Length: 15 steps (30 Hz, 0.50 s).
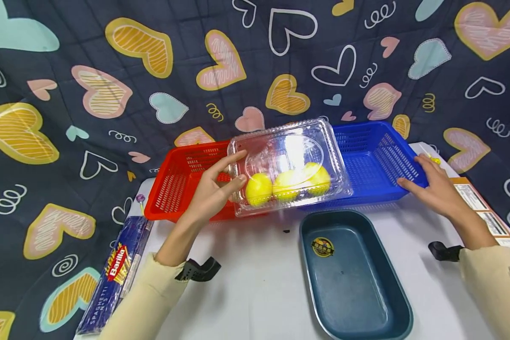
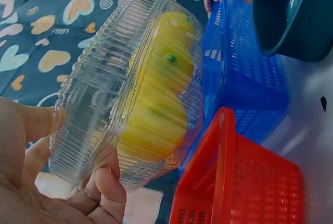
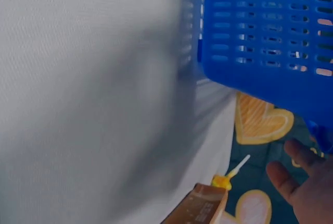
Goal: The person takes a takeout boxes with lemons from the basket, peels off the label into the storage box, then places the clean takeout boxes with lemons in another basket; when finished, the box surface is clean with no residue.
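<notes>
My left hand (image 1: pixel 210 196) grips one end of a clear plastic clamshell box (image 1: pixel 276 146), thumb on the near side. The box looks closed and is held tilted above the baskets. Inside lie three yellow fruits (image 1: pixel 259 189), lemon-like; one shows a green stem spot in the left wrist view. My right hand (image 1: pixel 439 189) holds the right end of a blue plastic basket (image 1: pixel 367 165), its thumb over the rim and fingers outside. Left of it stands a red plastic basket (image 1: pixel 172 189), partly hidden behind the box and left hand.
A dark teal tray (image 1: pixel 348 278) sits in front on the white table (image 1: pixel 246 293). At the left edge lies a blue Barilla spaghetti box (image 1: pixel 114 269); at the right, a brown-and-white printed box (image 1: pixel 484 212). A heart-patterned cloth (image 1: pixel 238 61) hangs behind.
</notes>
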Available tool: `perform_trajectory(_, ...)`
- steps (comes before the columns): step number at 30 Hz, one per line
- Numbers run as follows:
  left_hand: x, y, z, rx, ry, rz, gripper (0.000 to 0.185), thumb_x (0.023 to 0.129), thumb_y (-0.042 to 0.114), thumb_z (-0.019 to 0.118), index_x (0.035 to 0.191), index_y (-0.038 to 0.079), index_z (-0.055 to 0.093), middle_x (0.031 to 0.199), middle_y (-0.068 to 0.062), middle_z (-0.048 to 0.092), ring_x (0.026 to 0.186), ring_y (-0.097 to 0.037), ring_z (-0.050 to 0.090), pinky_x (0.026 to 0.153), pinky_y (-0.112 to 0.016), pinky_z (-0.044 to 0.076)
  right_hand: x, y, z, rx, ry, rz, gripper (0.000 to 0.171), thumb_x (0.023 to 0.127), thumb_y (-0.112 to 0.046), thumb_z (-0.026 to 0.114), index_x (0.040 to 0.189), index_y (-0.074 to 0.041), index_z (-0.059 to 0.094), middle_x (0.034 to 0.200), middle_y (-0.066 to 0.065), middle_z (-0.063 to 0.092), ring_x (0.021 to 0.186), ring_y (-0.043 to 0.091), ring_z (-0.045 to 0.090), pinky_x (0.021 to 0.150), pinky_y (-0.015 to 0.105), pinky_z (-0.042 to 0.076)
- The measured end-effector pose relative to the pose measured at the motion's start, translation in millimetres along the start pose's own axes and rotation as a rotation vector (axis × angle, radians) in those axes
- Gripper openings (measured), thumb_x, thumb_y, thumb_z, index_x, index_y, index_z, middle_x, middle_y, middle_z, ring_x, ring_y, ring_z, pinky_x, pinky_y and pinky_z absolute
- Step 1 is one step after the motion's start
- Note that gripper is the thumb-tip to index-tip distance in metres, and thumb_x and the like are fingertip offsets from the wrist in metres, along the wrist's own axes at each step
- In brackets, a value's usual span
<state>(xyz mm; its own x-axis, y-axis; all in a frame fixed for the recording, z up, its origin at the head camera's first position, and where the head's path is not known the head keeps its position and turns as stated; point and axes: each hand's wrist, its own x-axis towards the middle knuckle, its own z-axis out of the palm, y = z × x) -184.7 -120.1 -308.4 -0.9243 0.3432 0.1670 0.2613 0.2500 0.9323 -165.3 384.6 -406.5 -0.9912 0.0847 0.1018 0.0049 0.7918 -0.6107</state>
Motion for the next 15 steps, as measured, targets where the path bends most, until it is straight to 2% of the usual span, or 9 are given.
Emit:
perform_trajectory(3, 8.6, -1.0, 7.9, -0.009, -0.001, 0.004, 0.053, 0.098, 0.014, 0.067, 0.147, 0.029, 0.055, 0.125, -0.009, 0.054, 0.064, -0.026, 0.071, 0.064, -0.03, 0.061, 2.9, -0.2, 0.4, 0.005, -0.034, -0.004, 0.09, 0.101, -0.044, 0.053, 0.161, 0.003, 0.005, 0.169, 0.028, -0.004, 0.151, 0.06, 0.001, 0.117, 0.079, 0.007)
perform_trajectory(6, 16.9, -1.7, 16.5, -0.013, -0.006, 0.013, 0.053, 0.097, 0.012, 0.067, 0.147, 0.028, 0.056, 0.123, -0.009, 0.055, 0.077, -0.021, 0.066, 0.064, -0.029, 0.061, 3.6, 0.5, 0.8, 0.012, -0.045, -0.003, 0.091, 0.101, -0.044, 0.053, 0.161, 0.001, 0.002, 0.169, 0.026, -0.006, 0.153, 0.057, -0.002, 0.118, 0.077, 0.004)
perform_trajectory(10, 28.9, -1.1, 27.3, -0.017, -0.015, 0.034, 0.053, 0.096, 0.01, 0.067, 0.146, 0.026, 0.057, 0.118, -0.009, 0.055, 0.092, -0.023, 0.054, 0.064, -0.029, 0.061, 2.5, 0.9, 0.6, 0.03, -0.04, 0.005, 0.092, 0.101, -0.046, 0.053, 0.162, -0.001, 0.001, 0.17, 0.024, -0.007, 0.154, 0.055, -0.003, 0.118, 0.077, 0.004)
perform_trajectory(15, 44.3, 0.9, 39.4, -0.005, -0.032, 0.051, 0.053, 0.096, 0.01, 0.068, 0.145, 0.026, 0.058, 0.118, -0.008, 0.054, 0.091, -0.021, 0.051, 0.061, -0.024, 0.058, -0.7, 2.3, 0.3, 0.049, -0.038, 0.015, 0.092, 0.101, -0.046, 0.052, 0.162, -0.002, 0.001, 0.17, 0.023, -0.008, 0.154, 0.056, -0.002, 0.117, 0.078, 0.005)
